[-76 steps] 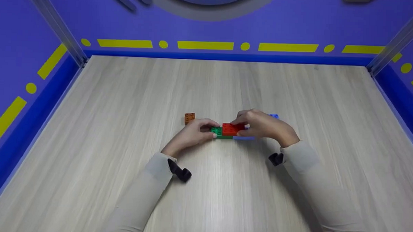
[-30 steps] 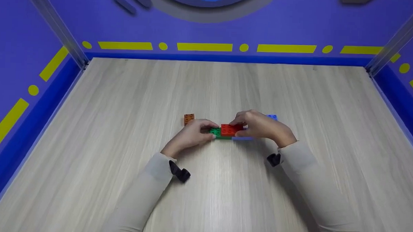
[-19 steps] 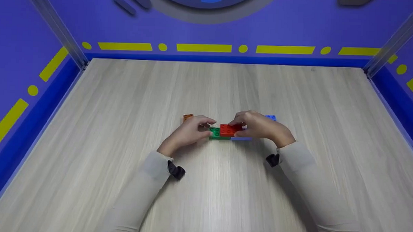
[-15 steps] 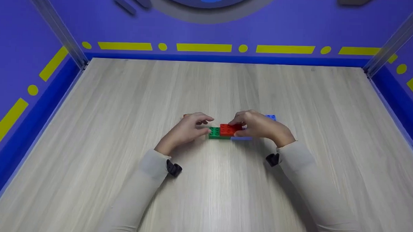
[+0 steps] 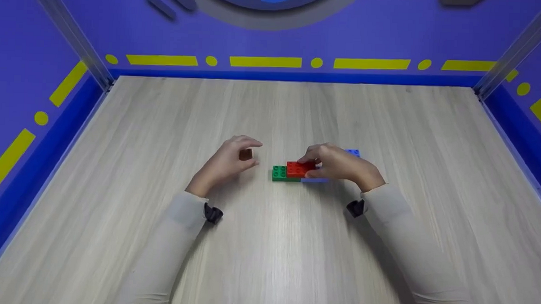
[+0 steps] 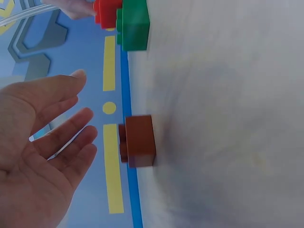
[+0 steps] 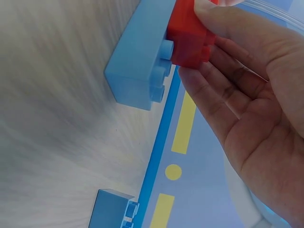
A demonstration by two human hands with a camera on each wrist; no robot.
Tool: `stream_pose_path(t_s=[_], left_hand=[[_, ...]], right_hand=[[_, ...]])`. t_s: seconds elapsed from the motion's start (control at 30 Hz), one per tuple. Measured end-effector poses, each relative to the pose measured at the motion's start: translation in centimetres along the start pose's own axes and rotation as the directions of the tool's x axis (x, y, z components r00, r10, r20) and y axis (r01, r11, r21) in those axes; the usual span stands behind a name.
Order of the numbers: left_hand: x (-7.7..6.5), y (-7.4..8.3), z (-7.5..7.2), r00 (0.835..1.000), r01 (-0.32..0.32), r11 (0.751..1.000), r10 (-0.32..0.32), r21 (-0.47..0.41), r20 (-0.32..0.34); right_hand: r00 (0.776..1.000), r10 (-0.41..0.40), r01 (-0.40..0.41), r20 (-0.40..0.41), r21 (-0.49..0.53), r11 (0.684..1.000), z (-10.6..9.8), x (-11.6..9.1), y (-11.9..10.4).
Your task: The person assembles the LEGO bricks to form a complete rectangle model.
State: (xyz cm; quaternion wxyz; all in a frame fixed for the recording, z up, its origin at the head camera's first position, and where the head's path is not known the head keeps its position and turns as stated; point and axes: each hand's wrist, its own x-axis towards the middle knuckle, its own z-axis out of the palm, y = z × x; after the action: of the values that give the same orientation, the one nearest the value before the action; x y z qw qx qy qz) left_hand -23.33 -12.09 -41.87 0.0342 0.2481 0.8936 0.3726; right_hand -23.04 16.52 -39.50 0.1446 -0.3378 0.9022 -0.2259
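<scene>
A red brick bridges a green brick on the left and a light blue brick on the right, sitting on their studs. My right hand pinches the red brick between thumb and fingers, seen close up in the right wrist view. My left hand is over the table to the left, thumb and fingers spread and holding nothing. An orange-brown brick stands on the table just beyond its fingertips in the left wrist view; in the head view the hand partly hides it.
Another blue brick stands behind my right hand, partly hidden by it. The wood-patterned table is bounded by blue-purple walls with yellow marks at the back and both sides.
My left hand has let go of the green brick and moved left and away, over to the orange-brown brick. My right hand keeps its grip on the red brick.
</scene>
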Motion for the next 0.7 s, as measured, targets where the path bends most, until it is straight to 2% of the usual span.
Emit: stream_pose_path(t_s=[0.47,0.7], left_hand=[[-0.1,-2.0,-1.5,0.993,0.109,0.993,-0.111,0.053,0.046],[0.0,-2.5,-1.6,0.979,0.182,0.982,-0.186,0.048,0.084]], right_hand=[[1.0,0.019,-0.019,0.003,0.001,1.0,-0.1,0.0,0.1],[1.0,0.025,-0.025,-0.002,0.001,1.0,0.1,0.0,0.2]])
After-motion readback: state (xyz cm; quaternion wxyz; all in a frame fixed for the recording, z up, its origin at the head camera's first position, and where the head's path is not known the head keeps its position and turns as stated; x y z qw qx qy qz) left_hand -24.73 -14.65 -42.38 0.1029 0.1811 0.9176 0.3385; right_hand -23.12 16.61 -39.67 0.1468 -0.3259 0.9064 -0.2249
